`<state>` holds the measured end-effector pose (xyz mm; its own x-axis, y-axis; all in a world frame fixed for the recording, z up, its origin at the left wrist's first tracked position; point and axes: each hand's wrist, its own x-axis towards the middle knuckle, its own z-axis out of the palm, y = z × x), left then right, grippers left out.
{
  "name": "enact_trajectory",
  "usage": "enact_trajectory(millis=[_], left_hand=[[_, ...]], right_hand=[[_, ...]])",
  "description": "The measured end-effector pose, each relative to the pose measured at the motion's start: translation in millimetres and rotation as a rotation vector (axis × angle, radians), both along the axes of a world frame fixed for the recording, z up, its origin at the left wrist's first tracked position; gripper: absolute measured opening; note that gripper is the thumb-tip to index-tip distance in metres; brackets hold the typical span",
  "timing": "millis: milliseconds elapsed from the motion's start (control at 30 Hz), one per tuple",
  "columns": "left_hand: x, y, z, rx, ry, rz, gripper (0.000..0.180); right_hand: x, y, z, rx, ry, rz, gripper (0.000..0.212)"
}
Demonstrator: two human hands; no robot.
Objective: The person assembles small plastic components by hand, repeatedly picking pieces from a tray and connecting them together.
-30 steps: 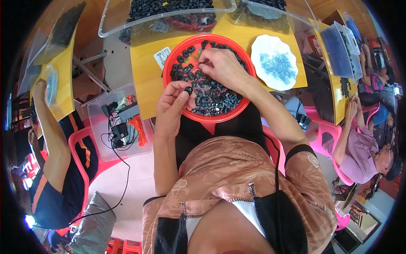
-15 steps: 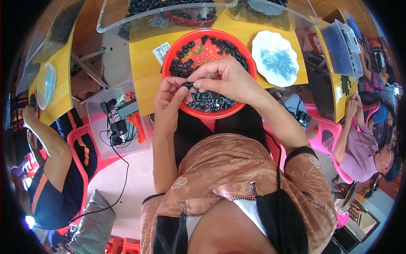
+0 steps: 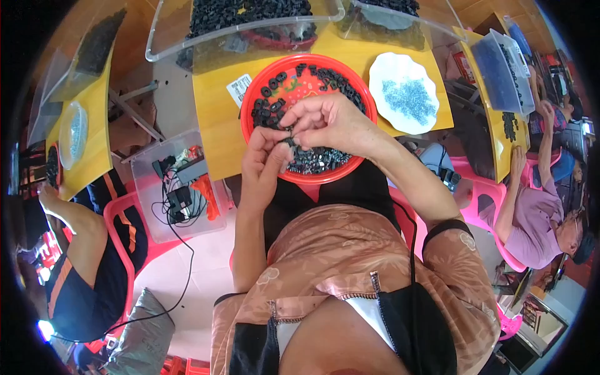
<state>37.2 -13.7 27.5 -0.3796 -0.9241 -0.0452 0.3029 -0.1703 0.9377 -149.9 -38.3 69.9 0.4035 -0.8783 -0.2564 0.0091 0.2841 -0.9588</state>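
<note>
My left hand (image 3: 265, 153) and my right hand (image 3: 328, 125) meet over a red round tray (image 3: 248, 94), fingertips pinched together. Between the left fingers sits a small black part, mostly covered by them. The right thumb and fingers are closed against it; whether they grip a separate tiny piece cannot be made out. Black plastic parts (image 3: 340, 81) lie around the tray's far and left sides. Nearer to me in the tray is a heap of parts with shiny bits (image 3: 319, 161). Right of the tray stands a white scalloped plate (image 3: 389, 62) bearing small clear bluish pieces (image 3: 409, 100).
Clear bins (image 3: 250, 28) of black parts line the back of the yellow table (image 3: 215, 134). A clear box (image 3: 147, 219) with cables and adapters stands at lower left. Co-workers sit at tables left and right, on pink chairs (image 3: 119, 212). A black cable (image 3: 181, 294) crosses the floor.
The tray and both hands appear slightly lower in view. My fingers stay pinched together with a small shift. At right, a co-worker's hands have moved apart.
</note>
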Motion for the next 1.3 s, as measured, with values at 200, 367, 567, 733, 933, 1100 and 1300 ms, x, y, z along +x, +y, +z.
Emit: enact_trajectory(millis=[200,367,567,733,933,1100,1300], left_hand=[[-6.2,5.9,-6.8,-0.055,-0.065,0.048,0.007],[-11.7,13.6,2.6,-0.028,0.099,0.029,0.010],[-11.0,15.6,-0.9,-0.008,0.164,-0.069,0.010],[-17.3,14.3,-7.1,0.002,0.106,-0.083,0.009],[-27.7,15.7,2.0,-0.045,0.102,-0.091,0.024],[-18.4,10.8,-4.1,-0.084,-0.032,0.048,0.024],[-17.6,8.7,-6.5,-0.013,0.008,0.090,0.012]], right_hand=[[0.0,2.8,-7.7,-0.030,-0.013,0.019,0.023],[-14.4,-3.5,14.3,0.066,-0.043,0.120,0.023],[-16.0,4.5,9.7,0.222,-0.012,0.123,0.007],[-15.8,10.0,-1.7,0.243,0.012,0.055,0.009],[-35.4,7.8,12.8,0.244,0.098,0.078,0.013],[-69.6,-28.5,60.2,-0.226,-0.141,-0.455,0.021],[-43.1,-42.9,46.7,-0.301,0.357,-0.260,0.018]])
